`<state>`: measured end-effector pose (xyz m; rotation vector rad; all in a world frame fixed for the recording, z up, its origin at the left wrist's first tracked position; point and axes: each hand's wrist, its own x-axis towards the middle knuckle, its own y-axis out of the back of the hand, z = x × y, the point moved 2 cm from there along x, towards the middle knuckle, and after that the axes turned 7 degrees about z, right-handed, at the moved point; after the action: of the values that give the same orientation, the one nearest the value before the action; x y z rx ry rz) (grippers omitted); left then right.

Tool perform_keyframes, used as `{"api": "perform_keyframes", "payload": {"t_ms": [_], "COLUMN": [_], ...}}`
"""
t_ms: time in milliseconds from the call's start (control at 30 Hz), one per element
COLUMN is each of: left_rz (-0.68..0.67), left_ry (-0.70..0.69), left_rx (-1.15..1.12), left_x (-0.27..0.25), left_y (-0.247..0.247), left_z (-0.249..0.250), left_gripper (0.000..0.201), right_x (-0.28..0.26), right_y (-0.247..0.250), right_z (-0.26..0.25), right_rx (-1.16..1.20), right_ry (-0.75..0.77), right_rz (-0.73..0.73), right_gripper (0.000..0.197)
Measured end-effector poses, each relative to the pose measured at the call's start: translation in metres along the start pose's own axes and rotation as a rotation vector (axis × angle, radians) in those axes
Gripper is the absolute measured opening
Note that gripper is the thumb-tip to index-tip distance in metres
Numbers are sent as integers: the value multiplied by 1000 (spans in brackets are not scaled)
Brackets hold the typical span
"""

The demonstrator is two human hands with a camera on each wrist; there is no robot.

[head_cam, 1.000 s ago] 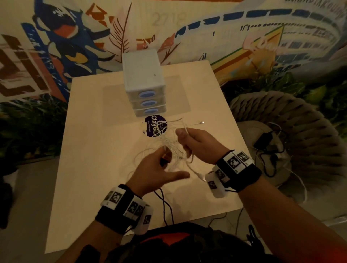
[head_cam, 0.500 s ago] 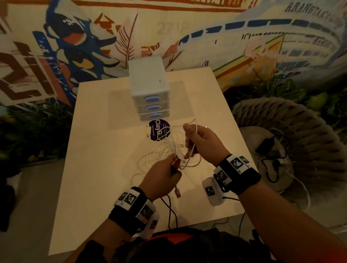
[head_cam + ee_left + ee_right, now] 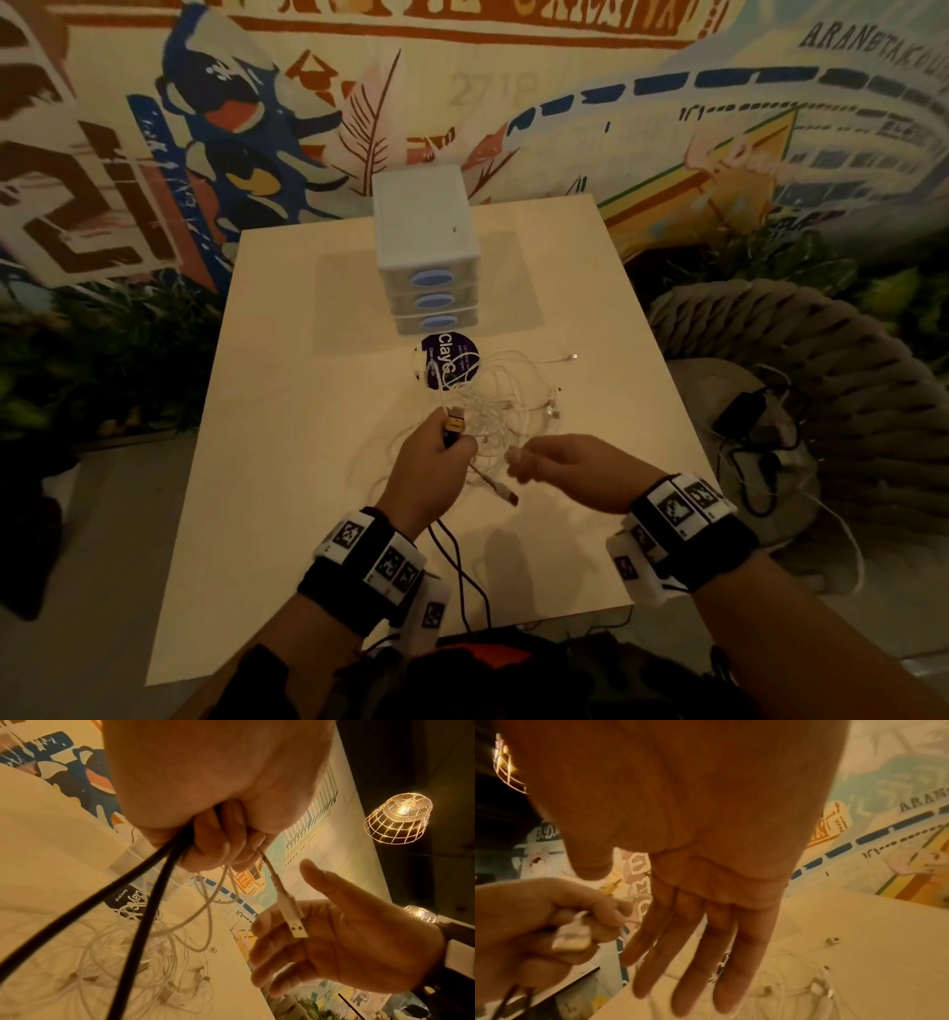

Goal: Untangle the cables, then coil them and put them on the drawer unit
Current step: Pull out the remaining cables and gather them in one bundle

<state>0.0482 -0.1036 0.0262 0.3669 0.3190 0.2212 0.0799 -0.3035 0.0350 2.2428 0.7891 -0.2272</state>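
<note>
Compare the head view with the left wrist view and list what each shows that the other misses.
Only the head view shows the drawer unit's bare top, its three closed drawers, and the dark connector sticking up out of the left hand.

Only the left wrist view shows the two black cable runs leaving that fist, the white USB plug dangling in front of the right hand's open palm, and a wire-cage lamp.

Both show the white cable tangle on the table and the purple round sticker.
</note>
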Motion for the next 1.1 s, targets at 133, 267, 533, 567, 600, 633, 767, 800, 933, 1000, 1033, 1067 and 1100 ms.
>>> {"api": "perform_keyframes", "payload": {"t_ms": [133, 267, 533, 567, 600, 633, 767, 800, 933, 1000, 1033, 1067, 1100], "left_rz": [-3, 8, -277, -297, -312, -335, -651, -724, -672, -601, -561, -513, -463], "left_ry": [-32, -72, -190, -206, -214, -217, -208, -215, -249, -255, -268, -281, -293], "left_rx": [-1, 24, 255, 264, 274, 275, 372, 419, 557, 625, 670, 686, 649], "left_x": [-4, -9, -16, -18, -19, -20, -32, -36, -39, -35, -33, -30, -29], "left_y": [-3, -4, 5, 7, 9, 11, 16, 17, 24, 36, 45, 52, 59], "left_z": [5, 9, 16, 18, 20, 22, 33, 35, 36, 33, 31, 30, 30], "left_gripper": [20, 23, 44, 45, 43, 41, 36, 35, 30, 37, 40, 38, 31], "right_x": [-3, -11, -32, -33, -32, -33, -31, -30, -25, -23, -23, -23, -24], "right_y": [-8, 5, 62, 69, 76, 81, 88, 84, 62, 51, 45, 41, 36], "right_z": [-9, -15, -14, -14, -14, -16, -37, -45, -69, -73, -73, -71, -71], "right_rx": [123, 162, 236, 319, 415, 505, 559, 568, 557, 486, 431, 377, 344], "right_ry": [88, 121, 277, 315, 354, 393, 457, 455, 437, 384, 366, 350, 335], "right_rz": [-81, -33, 457, 512, 559, 594, 630, 603, 542, 546, 546, 539, 527], "right_gripper": [23, 17, 3, 4, 9, 14, 24, 24, 21, 14, 11, 10, 10]}}
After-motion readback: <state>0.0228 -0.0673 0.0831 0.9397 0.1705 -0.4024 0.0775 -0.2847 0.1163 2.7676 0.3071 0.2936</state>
